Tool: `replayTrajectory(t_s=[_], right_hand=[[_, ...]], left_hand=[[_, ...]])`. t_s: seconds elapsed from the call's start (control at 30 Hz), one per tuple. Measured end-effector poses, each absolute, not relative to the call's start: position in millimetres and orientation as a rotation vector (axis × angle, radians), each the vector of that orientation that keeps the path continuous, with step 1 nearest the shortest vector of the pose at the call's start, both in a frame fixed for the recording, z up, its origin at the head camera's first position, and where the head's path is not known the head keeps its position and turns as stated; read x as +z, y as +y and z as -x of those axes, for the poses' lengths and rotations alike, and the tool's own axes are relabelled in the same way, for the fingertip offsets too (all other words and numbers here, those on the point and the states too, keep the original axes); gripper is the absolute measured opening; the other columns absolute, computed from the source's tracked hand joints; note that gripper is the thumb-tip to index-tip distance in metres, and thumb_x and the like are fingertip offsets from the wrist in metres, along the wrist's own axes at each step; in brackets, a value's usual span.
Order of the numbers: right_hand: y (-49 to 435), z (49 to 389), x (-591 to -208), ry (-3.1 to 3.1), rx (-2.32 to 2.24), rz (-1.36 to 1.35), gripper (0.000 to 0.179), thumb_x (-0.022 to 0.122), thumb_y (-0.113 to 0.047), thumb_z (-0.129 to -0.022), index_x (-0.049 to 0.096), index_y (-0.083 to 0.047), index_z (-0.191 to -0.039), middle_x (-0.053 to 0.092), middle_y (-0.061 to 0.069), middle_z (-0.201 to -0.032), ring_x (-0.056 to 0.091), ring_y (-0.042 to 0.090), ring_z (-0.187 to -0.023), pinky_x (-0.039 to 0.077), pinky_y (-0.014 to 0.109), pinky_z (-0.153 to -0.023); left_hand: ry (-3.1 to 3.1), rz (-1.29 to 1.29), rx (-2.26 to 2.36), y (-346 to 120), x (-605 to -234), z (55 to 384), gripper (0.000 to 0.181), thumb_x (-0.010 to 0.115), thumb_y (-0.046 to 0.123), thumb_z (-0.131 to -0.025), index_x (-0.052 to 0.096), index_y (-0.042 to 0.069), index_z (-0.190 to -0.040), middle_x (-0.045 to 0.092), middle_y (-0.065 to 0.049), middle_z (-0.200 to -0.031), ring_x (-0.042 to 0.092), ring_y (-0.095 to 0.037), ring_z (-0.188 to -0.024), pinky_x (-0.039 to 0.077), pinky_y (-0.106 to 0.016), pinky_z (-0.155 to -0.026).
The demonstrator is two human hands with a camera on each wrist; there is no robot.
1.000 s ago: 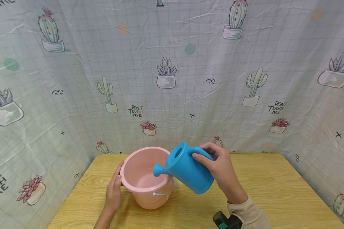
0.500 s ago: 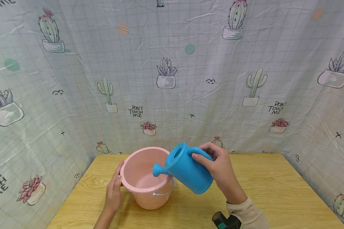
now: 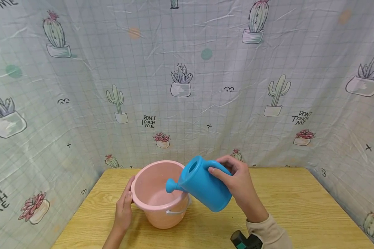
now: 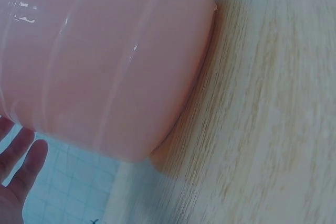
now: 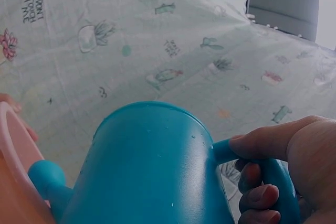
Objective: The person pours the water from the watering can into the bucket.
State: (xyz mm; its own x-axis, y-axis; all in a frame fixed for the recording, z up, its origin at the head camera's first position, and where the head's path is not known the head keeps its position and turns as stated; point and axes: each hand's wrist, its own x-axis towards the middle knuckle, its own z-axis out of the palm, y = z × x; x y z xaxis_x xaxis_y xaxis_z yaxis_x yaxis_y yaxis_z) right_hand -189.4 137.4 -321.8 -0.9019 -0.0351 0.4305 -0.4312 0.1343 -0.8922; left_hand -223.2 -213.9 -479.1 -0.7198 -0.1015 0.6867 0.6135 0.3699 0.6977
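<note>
A pink bucket point(image 3: 165, 218) stands upright on the table. My left hand point(image 3: 123, 211) rests against its left side near the rim, and in the left wrist view its fairly straight fingers point(image 4: 30, 163) lie by the bucket wall point(image 4: 105, 61). With my right hand point(image 3: 238, 181) I grip the handle of a blue watering can point(image 3: 207, 188), thumb on top and fingers curled round it in the right wrist view. The can is tilted left, and its spout head point(image 3: 171, 185) is over the bucket's opening. No stream of water can be made out.
The wooden table point(image 3: 299, 207) extends to the right of the bucket. A patterned cactus curtain point(image 3: 205, 103) encloses the back and sides. A dark device point(image 3: 246, 240) sits at the right wrist. Small droplets show on the can in the right wrist view.
Over the last second the can has shifted very slightly left and otherwise keeps its tilt. The bucket and left hand hold their places.
</note>
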Motion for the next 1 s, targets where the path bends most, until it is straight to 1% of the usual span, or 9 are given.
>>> replayTrajectory(t_s=[0.2,0.43,0.53,0.57,0.63,0.77,0.8,0.93,1.0], right_hand=[[136.8,188.8,-320.8,-2.099,1.83,-0.46,0.019,0.073,-0.012,-0.085,0.066,-0.001,-0.099,0.066,0.001,-0.091,0.063,0.013,-0.084,0.054,0.038,-0.08],[136.2,187.6,-320.1,-2.107,1.833,-0.464,0.019,0.073,-0.012,-0.085,0.066,-0.001,-0.099,0.065,0.004,-0.092,0.063,0.013,-0.084,0.054,0.038,-0.08],[135.7,187.4,-319.9,-2.103,1.838,-0.462,0.019,0.073,-0.011,-0.085,0.066,0.0,-0.099,0.065,0.006,-0.092,0.062,0.014,-0.084,0.054,0.038,-0.08],[135.7,187.2,-319.5,-2.102,1.84,-0.462,0.019,0.073,-0.011,-0.085,0.066,0.0,-0.099,0.065,0.006,-0.092,0.062,0.014,-0.084,0.054,0.038,-0.08],[135.7,187.0,-318.9,-2.1,1.841,-0.46,0.019,0.073,-0.011,-0.085,0.066,0.0,-0.099,0.065,0.006,-0.091,0.062,0.013,-0.083,0.054,0.038,-0.079],[135.9,186.8,-318.4,-2.101,1.85,-0.454,0.019,0.073,-0.011,-0.085,0.066,0.0,-0.099,0.065,0.006,-0.091,0.062,0.014,-0.083,0.054,0.038,-0.079],[135.8,186.7,-318.2,-2.103,1.85,-0.452,0.019,0.073,-0.011,-0.085,0.066,0.0,-0.099,0.065,0.006,-0.091,0.062,0.014,-0.083,0.054,0.038,-0.079],[135.8,186.7,-317.5,-2.105,1.853,-0.448,0.019,0.073,-0.011,-0.085,0.066,0.0,-0.099,0.065,0.007,-0.092,0.063,0.014,-0.084,0.054,0.038,-0.08],[135.8,186.7,-317.0,-2.107,1.849,-0.449,0.019,0.073,-0.012,-0.085,0.066,0.0,-0.099,0.065,0.008,-0.092,0.063,0.014,-0.084,0.053,0.038,-0.08]], left_hand=[[-1.98,0.447,-1.384,-213.1,-478.9,223.7,0.048,0.028,-0.001,-0.101,0.04,0.005,-0.147,0.046,-0.014,-0.148,0.052,0.004,-0.119,0.047,-0.007,-0.083],[-2.04,0.382,-1.426,-214.6,-479.2,222.6,0.047,0.026,0.007,-0.104,0.038,0.011,-0.149,0.044,-0.005,-0.151,0.05,0.006,-0.122,0.046,-0.007,-0.086],[-2.021,0.391,-1.413,-214.1,-478.7,222.7,0.047,0.027,0.005,-0.103,0.039,0.009,-0.148,0.045,-0.007,-0.15,0.05,0.006,-0.121,0.046,-0.007,-0.086],[-2.023,0.394,-1.416,-214.0,-477.7,222.3,0.047,0.027,0.005,-0.103,0.039,0.009,-0.149,0.045,-0.004,-0.15,0.05,0.006,-0.122,0.046,-0.007,-0.086],[-2.031,0.391,-1.417,-213.9,-476.5,221.9,0.047,0.027,0.005,-0.103,0.038,0.009,-0.149,0.045,-0.005,-0.15,0.05,0.006,-0.121,0.046,-0.007,-0.085],[-2.08,0.356,-1.429,-214.9,-475.5,220.4,0.047,0.026,0.01,-0.104,0.037,0.014,-0.15,0.043,-0.001,-0.152,0.05,0.006,-0.121,0.047,-0.009,-0.084],[-2.084,0.349,-1.428,-215.1,-475.9,220.4,0.047,0.026,0.01,-0.104,0.037,0.014,-0.15,0.043,-0.004,-0.152,0.05,0.006,-0.12,0.048,-0.01,-0.083],[-2.088,0.343,-1.436,-215.3,-477.1,220.0,0.047,0.026,0.01,-0.105,0.037,0.015,-0.15,0.042,-0.001,-0.152,0.05,0.007,-0.121,0.048,-0.01,-0.083],[-2.089,0.35,-1.438,-215.1,-477.2,220.1,0.047,0.026,0.009,-0.104,0.036,0.013,-0.15,0.042,-0.002,-0.153,0.049,0.007,-0.121,0.048,-0.01,-0.084]])
